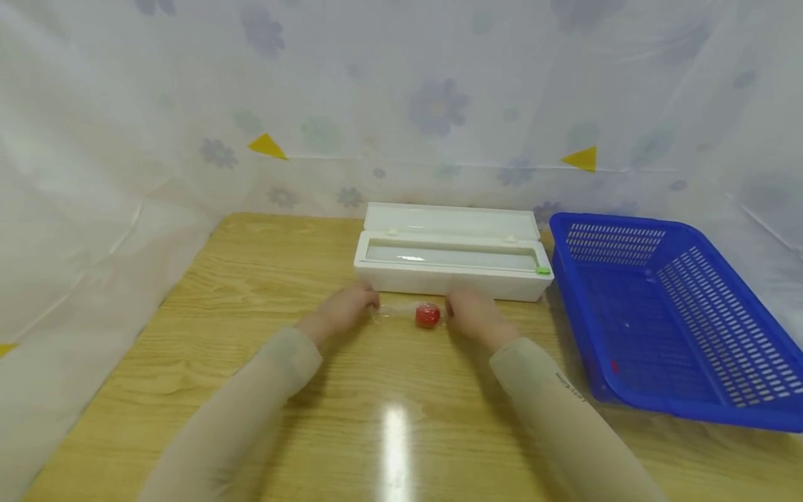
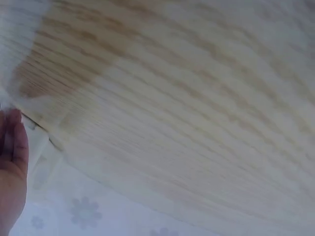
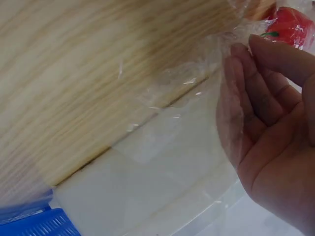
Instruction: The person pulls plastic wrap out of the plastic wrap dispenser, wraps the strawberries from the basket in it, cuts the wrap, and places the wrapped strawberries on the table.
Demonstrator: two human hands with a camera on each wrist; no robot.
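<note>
A small red fruit-like thing with a green stem (image 1: pixel 428 316) lies wrapped in clear cling film on the wooden table, between my two hands. My right hand (image 1: pixel 472 315) pinches the film just to its right; in the right wrist view the thumb and fingertips meet on the gathered cling film (image 3: pixel 162 120), and a loose sheet trails from them. At the film's other end, my left hand (image 1: pixel 348 309) grips the film with curled fingers. Only part of that hand shows at the edge of the left wrist view. Right behind the hands stands a white cling film dispenser (image 1: pixel 452 282), its lid raised.
A clear roll lies inside the dispenser, and a green slider (image 1: pixel 542 270) sits at its right end. To the right stands a blue plastic basket (image 1: pixel 580 335). A flowered sheet (image 1: pixel 401 104) hangs behind the table (image 1: pixel 251 279), with yellow triangles on it.
</note>
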